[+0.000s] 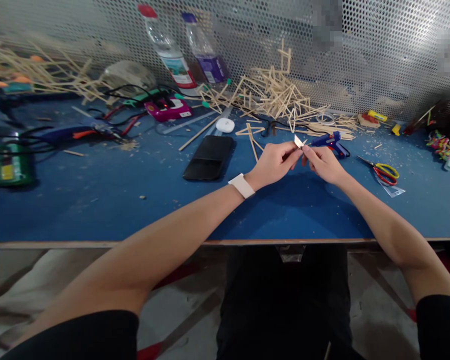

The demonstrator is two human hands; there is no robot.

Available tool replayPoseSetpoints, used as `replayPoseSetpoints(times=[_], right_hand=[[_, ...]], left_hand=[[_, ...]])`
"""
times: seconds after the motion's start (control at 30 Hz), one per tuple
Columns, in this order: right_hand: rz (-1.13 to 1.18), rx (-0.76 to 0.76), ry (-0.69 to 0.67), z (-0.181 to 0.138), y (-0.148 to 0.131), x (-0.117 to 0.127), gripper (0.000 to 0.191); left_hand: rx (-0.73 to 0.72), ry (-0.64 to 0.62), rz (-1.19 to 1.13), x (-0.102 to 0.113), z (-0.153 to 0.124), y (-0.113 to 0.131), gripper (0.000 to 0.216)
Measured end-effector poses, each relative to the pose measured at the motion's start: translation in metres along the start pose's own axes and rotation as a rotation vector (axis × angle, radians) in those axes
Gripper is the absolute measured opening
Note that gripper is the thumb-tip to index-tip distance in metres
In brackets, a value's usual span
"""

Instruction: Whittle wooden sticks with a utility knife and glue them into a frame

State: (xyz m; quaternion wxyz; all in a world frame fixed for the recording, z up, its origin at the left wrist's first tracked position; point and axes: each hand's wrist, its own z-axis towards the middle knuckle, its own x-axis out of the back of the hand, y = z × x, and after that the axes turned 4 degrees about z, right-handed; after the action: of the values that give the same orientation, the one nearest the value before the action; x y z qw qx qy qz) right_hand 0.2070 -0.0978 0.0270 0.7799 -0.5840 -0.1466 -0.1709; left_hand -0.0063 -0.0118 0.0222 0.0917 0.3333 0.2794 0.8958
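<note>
Both hands meet over the middle of the blue desk (pixel 97 200), holding a small pale wooden piece (pixel 299 142) just above its surface. The left hand (pixel 275 162) pinches it between thumb and forefinger from 8 o'clock. The right hand (pixel 324 162) grips the other end with its fingers (pixel 306 150) pressed together on it from 4 o'clock. The remaining fingers of both hands are curled in.

The step in hand looks like fine handling of one cut piece, either lining it up or checking it between the fingertips. It is not touching any other stick. As a judgement, the next move calls for a steady two-point pinch and small wrist turns rather than arm travel, since the piece is tiny and could slip easily.

The piece is a short wedge. Its long axis seems to run from about 10 o'clock to 4 o'clock, with the pointed end toward 10 o'clock and away from the person. It is too small to tell more.

A blue glue gun (pixel 330 142) lies just beside the piece at 3 o'clock, and scissors (pixel 384 172) are farther out at 4 o'clock. A black phone (pixel 210 157) lies at 9 o'clock, well apart. A heap of sticks (pixel 277 95) stands at 12 o'clock against the mesh wall.
</note>
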Motion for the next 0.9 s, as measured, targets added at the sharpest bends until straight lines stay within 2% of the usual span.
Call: replayPoseSetpoints(times=[0.63,0.9], right_hand=[[-0.009,0.014,0.024,0.002,0.0065,-0.0058,0.098],[-0.013,0.037,-0.005,0.002,0.0066,-0.0032,0.097]], left_hand=[[0.001,0.023,0.007,-0.0003,-0.0013,0.0043,0.042],[0.015,0.006,-0.023,-0.0029,-0.0009,-0.0013,0.04]])
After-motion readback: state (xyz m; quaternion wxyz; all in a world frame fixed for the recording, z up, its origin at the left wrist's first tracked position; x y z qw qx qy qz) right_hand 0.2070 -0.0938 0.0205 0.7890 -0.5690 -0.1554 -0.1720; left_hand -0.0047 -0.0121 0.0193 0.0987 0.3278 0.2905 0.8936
